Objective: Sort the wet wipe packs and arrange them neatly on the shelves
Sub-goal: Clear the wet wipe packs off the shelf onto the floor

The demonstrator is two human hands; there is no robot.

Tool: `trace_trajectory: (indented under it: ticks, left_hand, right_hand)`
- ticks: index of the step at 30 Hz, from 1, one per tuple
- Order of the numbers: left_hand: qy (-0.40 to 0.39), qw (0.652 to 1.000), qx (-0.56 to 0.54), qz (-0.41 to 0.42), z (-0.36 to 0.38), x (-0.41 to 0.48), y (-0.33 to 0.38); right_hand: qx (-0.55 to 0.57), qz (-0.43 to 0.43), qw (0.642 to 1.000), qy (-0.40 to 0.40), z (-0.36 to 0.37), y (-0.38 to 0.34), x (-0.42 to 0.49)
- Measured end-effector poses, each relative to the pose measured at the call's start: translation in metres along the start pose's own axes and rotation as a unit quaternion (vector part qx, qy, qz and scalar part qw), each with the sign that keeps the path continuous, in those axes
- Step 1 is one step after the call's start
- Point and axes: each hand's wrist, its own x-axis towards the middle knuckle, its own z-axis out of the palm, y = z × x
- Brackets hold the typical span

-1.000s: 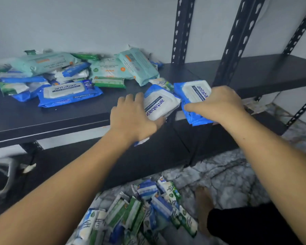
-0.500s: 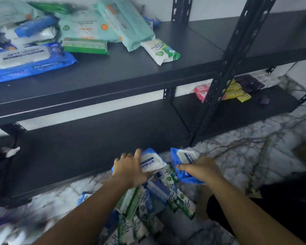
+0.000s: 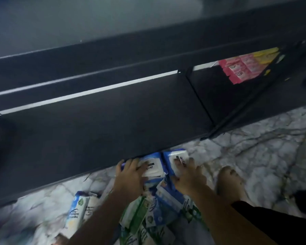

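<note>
Held, 6 o'clock: my left hand [image 3: 131, 175] grips left pack [image 3: 153, 167]; right hand [image 3: 190, 176] grips right pack [image 3: 177, 159]. Risk: both may snag the shelf [image 3: 113, 121] edge.

— How is the light behaving?
— It is staying dim. The black shelf [image 3: 113, 121] is swallowing detail, and a pale strip [image 3: 88, 92] is glowing at mid-frame.
— And the sharpness?
— Motion blur is smearing everything, worst along the top, and straight edges are bowing toward the corners.

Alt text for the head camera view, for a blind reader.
The left hand holds the left blue pack and the right hand the right blue pack at the edge of the black shelf, by a heap of packs on the marble floor.
</note>
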Motion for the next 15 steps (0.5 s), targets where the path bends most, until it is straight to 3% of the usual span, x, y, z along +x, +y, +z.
trace_trajectory:
  ticks: [4,10,15]
  left_hand:
    - [-0.024,0.999,-0.016,-0.024,0.014,-0.005,0.002]
    - [-0.056,0.995,-0.070,-0.038,-0.002,-0.011,-0.003]
    - [-0.055,0.994,-0.076,-0.059,-0.041,-0.028,0.004]
  right_hand:
    - [-0.016,-0.010,1.000,0.022,0.016,-0.002,0.005]
    - [-0.023,0.011,0.999,-0.034,0.002,0.002,-0.007]
    - [-0.013,-0.009,1.000,0.012,-0.022,-0.010,-0.037]
